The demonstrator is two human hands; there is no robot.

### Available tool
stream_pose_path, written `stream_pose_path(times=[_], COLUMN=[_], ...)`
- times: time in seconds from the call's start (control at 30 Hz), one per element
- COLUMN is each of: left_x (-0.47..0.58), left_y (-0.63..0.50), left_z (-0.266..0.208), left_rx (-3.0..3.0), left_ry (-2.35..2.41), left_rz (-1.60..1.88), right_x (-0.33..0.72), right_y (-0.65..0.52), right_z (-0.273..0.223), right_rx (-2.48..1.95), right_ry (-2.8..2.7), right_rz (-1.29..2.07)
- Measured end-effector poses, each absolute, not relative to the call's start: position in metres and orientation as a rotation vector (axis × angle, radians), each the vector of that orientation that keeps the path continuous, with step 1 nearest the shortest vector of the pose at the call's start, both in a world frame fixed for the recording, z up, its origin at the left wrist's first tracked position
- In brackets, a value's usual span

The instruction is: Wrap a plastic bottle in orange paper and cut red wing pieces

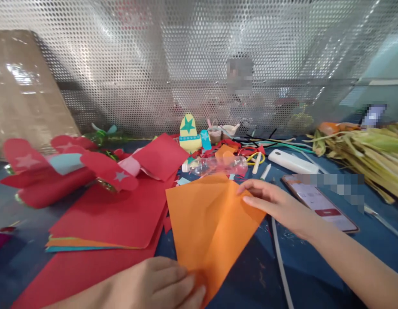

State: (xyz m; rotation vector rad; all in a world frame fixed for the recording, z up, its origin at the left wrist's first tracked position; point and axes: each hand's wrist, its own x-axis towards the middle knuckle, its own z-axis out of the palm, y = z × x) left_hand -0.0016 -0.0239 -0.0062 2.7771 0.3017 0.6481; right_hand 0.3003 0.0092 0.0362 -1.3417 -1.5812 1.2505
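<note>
A sheet of orange paper [208, 214] is held between my two hands, bowed and creased down its right half. At its near edge, my left hand [166, 283] has its fingers closed on the paper; the fingertips are partly hidden. My right hand [263, 197] pinches the sheet's far right edge between thumb and fingers. Just left of the sheet lies a stack of red paper [111, 214], with orange, green and blue sheets showing under the top one. Beyond the orange paper, a clear plastic bottle [214, 165] lies on its side.
Red paper planes with stars [70, 167] stand at left. A phone [317, 201], a white tool [292, 162] and dried husks [363, 154] are at right. Paper scraps and a yellow starred cutout [188, 133] lie before the perforated metal screen [199, 64]. A cardboard box [25, 86] stands far left.
</note>
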Motion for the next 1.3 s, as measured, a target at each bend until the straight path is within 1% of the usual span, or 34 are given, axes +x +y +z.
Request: stream_pose_path(times=[0.03, 0.1, 0.27, 0.4, 0.5, 0.6, 0.67, 0.8, 1.0, 1.07, 1.17, 1.23, 1.3], left_x=[-0.002, -0.003, -0.004, 0.002, 0.009, 0.013, 0.012, 0.005, -0.004, -0.005, -0.005, -0.003, 0.000], left_y=[-0.018, -0.010, -0.012, -0.005, 0.007, 0.016, 0.020, 0.025, 0.029, 0.030, 0.031, 0.031, 0.032], left_z=[-0.004, 0.001, -0.004, -0.014, -0.015, -0.013, -0.012, -0.011, -0.008, -0.005, 0.004, 0.011, 0.015], left_rx=[2.774, 2.686, 2.176, 1.786, 1.482, 1.281, 1.244, 1.354, 1.436, 1.431, 1.319, 1.226, 1.167], left_ry=[0.211, 0.231, 0.661, 0.879, 0.910, 0.934, 0.939, 0.917, 0.971, 0.943, 0.966, 1.062, 1.159], left_rz=[0.592, 0.606, 0.884, 0.832, 0.857, 0.944, 0.963, 0.952, 0.988, 0.954, 0.842, 0.753, 0.735], right_x=[0.302, 0.306, 0.315, 0.318, 0.317, 0.316, 0.317, 0.318, 0.323, 0.324, 0.325, 0.324, 0.322], right_y=[0.009, 0.008, -0.003, -0.008, -0.003, 0.006, 0.011, 0.014, 0.010, 0.009, 0.013, 0.016, 0.020], right_z=[0.037, 0.036, 0.036, 0.043, 0.046, 0.046, 0.045, 0.045, 0.043, 0.044, 0.045, 0.044, 0.041], right_rx=[-1.317, -1.232, -1.021, -0.946, -1.042, -1.216, -1.266, -1.274, -1.058, -1.030, -1.117, -1.190, -1.243], right_ry=[-1.596, -1.598, -1.542, -1.499, -1.590, -1.687, -1.702, -1.675, -1.524, -1.487, -1.612, -1.698, -1.704], right_rz=[1.219, 1.189, 1.216, 1.262, 1.217, 1.051, 0.962, 0.930, 1.087, 1.076, 0.932, 0.762, 0.640])
